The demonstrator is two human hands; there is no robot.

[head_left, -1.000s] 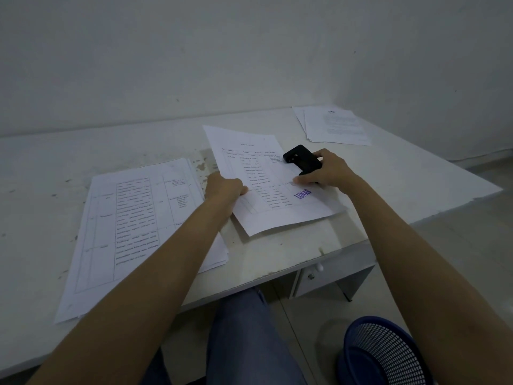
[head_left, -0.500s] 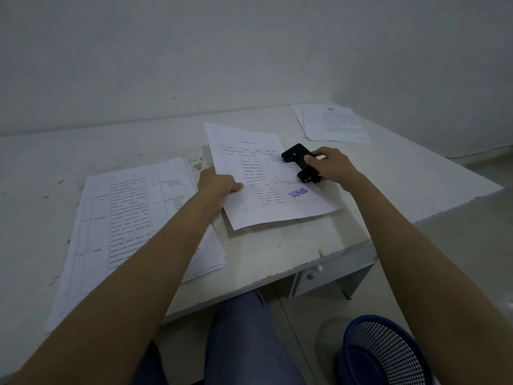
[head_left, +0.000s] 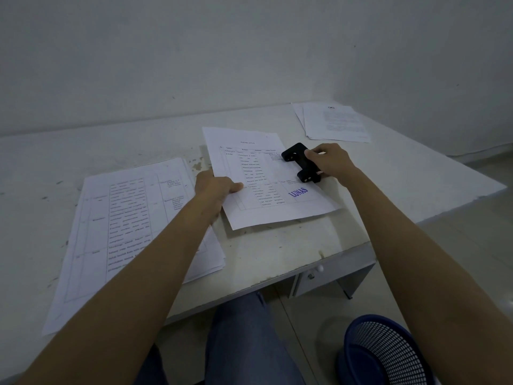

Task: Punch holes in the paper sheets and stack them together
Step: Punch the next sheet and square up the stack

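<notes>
A printed sheet [head_left: 258, 173] with a table and a blue "LUNAS" stamp lies angled on the white desk [head_left: 283, 248]. My left hand [head_left: 215, 190] pinches its left edge, thumb on top. A black hole punch [head_left: 301, 163] sits over the sheet's right edge. My right hand [head_left: 330, 162] grips the punch from the right, fingers curled over its body. A stack of printed sheets [head_left: 125, 232] lies flat on the desk to the left, partly under my left forearm.
Another pile of papers [head_left: 333, 123] lies at the desk's far right corner by the wall. A blue mesh wastebasket [head_left: 388, 354] stands on the floor at lower right. A small drawer with a knob [head_left: 319, 269] hangs under the desk front.
My right hand shifted from lying over the punch to gripping it from the right side. The sheet slid slightly left and away with my left hand.
</notes>
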